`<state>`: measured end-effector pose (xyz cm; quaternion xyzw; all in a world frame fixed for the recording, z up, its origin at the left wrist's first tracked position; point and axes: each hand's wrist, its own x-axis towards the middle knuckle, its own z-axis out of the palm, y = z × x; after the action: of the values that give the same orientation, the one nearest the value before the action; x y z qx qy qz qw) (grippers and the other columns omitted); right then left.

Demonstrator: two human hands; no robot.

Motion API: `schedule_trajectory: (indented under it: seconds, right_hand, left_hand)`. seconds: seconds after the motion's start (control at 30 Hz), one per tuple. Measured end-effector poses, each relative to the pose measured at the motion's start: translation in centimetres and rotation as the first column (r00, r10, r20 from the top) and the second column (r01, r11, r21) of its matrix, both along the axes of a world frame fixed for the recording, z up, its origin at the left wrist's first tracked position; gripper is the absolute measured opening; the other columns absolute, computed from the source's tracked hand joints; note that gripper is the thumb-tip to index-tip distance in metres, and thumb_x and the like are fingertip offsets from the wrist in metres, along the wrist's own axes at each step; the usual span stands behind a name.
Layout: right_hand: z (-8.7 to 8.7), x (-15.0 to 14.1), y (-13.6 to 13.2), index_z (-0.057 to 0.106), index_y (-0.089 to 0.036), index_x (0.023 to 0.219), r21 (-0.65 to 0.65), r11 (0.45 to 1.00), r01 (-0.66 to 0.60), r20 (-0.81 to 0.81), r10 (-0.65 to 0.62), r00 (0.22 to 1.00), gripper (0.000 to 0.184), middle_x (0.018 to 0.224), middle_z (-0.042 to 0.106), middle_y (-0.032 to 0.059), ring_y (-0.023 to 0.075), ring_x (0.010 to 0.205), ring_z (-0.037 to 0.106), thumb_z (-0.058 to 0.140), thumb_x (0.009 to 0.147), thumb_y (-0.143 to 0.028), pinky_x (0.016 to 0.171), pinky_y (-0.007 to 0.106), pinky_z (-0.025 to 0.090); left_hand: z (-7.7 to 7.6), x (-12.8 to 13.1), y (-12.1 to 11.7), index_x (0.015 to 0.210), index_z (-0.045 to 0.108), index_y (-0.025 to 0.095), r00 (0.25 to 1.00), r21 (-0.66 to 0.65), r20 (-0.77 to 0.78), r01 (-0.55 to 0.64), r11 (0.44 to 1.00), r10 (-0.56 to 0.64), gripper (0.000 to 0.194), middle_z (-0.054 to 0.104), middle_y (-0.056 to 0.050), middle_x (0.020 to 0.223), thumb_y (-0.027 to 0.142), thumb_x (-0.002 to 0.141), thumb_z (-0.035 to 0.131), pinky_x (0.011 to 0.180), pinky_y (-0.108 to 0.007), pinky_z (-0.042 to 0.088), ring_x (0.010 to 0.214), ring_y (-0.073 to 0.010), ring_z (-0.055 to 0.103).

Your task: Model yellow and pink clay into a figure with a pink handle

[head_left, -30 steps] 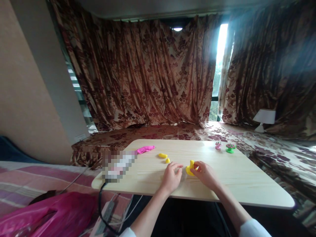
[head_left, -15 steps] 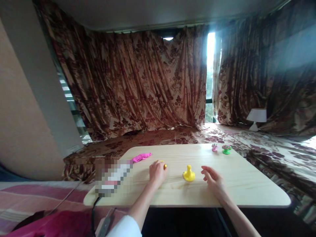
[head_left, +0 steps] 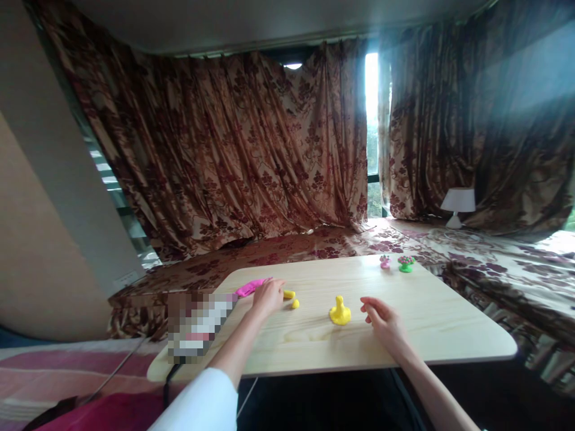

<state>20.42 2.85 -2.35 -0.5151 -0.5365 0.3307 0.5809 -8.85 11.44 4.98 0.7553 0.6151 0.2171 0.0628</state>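
Observation:
My left hand (head_left: 268, 297) is over the right end of a long pink piece of modelling clay (head_left: 248, 288), its fingers extended; whether they touch the clay is hard to see. Just right of that hand lie a short yellow clay roll (head_left: 289, 294) and a small yellow clay ball (head_left: 295, 304). A yellow clay shape (head_left: 340, 312), with a wide base and an upright stem, stands on the table between my hands. To its right, my right hand (head_left: 384, 323) hovers with loosely bent fingers apart and nothing in them.
On the pale wooden table (head_left: 431, 323), a pink clay piece (head_left: 385, 261) and a green one with a dotted top (head_left: 406, 264) stand at the far right. A blurred-out object (head_left: 202, 328) with a black cable lies at the left. A white lamp (head_left: 458, 200) stands beyond.
My left hand has moved left from the yellow roll and ball to the pink clay, leaving both yellow pieces on the table. My right hand stays beside the yellow shape. The view has shifted slightly.

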Motion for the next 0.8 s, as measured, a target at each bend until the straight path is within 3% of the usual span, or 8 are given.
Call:
schedule_trajectory:
  seconds: [0.17, 0.3, 0.47, 0.53, 0.63, 0.8]
  right_hand:
    - [0.6, 0.1, -0.8, 0.057, -0.014, 0.107, 0.058, 0.998, 0.04, -0.004, -0.04, 0.999, 0.024, 0.094, 0.064, 0.0027, 0.0127, 0.075, 0.063, 0.052, 0.092, -0.032, 0.068, 0.031, 0.053]
    - [2.2, -2.4, -3.4, 0.06, -0.015, 0.107, 0.119, 0.992, -0.037, 0.039, 0.032, 0.999, 0.03, 0.088, 0.065, 0.0057, 0.0154, 0.077, 0.062, 0.049, 0.091, -0.037, 0.068, 0.029, 0.052]
    - [3.9, -7.1, -6.4, 0.06, -0.022, 0.117, 0.169, 0.959, -0.227, 0.179, 0.197, 0.964, 0.032, 0.083, 0.063, 0.0016, 0.0133, 0.069, 0.058, 0.053, 0.088, -0.034, 0.064, 0.025, 0.049]
    - [4.0, -7.8, -6.8, 0.064, -0.019, 0.107, 0.189, 0.955, -0.229, 0.211, 0.188, 0.959, 0.026, 0.077, 0.061, 0.0009, 0.013, 0.066, 0.056, 0.055, 0.086, -0.032, 0.064, 0.025, 0.048]
    - [3.8, -7.7, -7.1, 0.063, -0.017, 0.096, 0.204, 0.956, -0.213, 0.24, 0.162, 0.957, 0.018, 0.069, 0.06, -0.0004, 0.012, 0.061, 0.055, 0.056, 0.086, -0.03, 0.059, 0.023, 0.048]
    - [3.7, -8.4, -7.8, 0.059, -0.017, 0.09, 0.252, 0.956, -0.147, 0.29, 0.07, 0.954, 0.014, 0.065, 0.059, -0.0009, 0.0115, 0.057, 0.055, 0.048, 0.09, -0.026, 0.057, 0.022, 0.047]
  left_hand:
    - [0.5, -0.3, -0.7, 0.116, 0.055, 0.017, 0.978, -0.056, 0.204, 0.058, 0.997, -0.045, 0.029, 0.059, -0.008, 0.118, 0.028, 0.089, 0.056, 0.082, -0.042, 0.052, 0.098, -0.0211, 0.061]
    - [-0.2, 1.1, -5.1, 0.111, 0.058, 0.015, 0.882, -0.044, 0.45, 0.174, 0.984, -0.136, 0.028, 0.062, -0.006, 0.112, 0.032, 0.089, 0.055, 0.08, -0.041, 0.052, 0.095, -0.022, 0.062]
    - [-1.1, 3.9, -12.4, 0.077, 0.067, 0.013, 0.662, -0.093, 0.723, 0.377, 0.922, -0.197, 0.038, 0.064, 0.0, 0.07, 0.041, 0.092, 0.046, 0.072, -0.03, 0.047, 0.074, -0.0159, 0.06]
    - [-1.2, 4.7, -14.2, 0.083, 0.069, 0.014, 0.559, -0.114, 0.814, 0.419, 0.901, -0.158, 0.034, 0.064, -0.001, 0.073, 0.04, 0.09, 0.049, 0.071, -0.028, 0.046, 0.072, -0.0151, 0.059]
    - [-1.7, 5.3, -15.2, 0.094, 0.069, 0.014, 0.402, -0.127, 0.913, 0.444, 0.887, -0.071, 0.029, 0.066, -0.003, 0.078, 0.038, 0.088, 0.053, 0.069, -0.027, 0.045, 0.07, -0.014, 0.057]
    - [-3.7, 7.3, -15.5, 0.07, 0.069, 0.011, 0.151, -0.121, 0.987, 0.463, 0.878, 0.057, 0.03, 0.058, 0.0, 0.058, 0.036, 0.085, 0.06, 0.062, -0.023, 0.044, 0.06, -0.0111, 0.053]
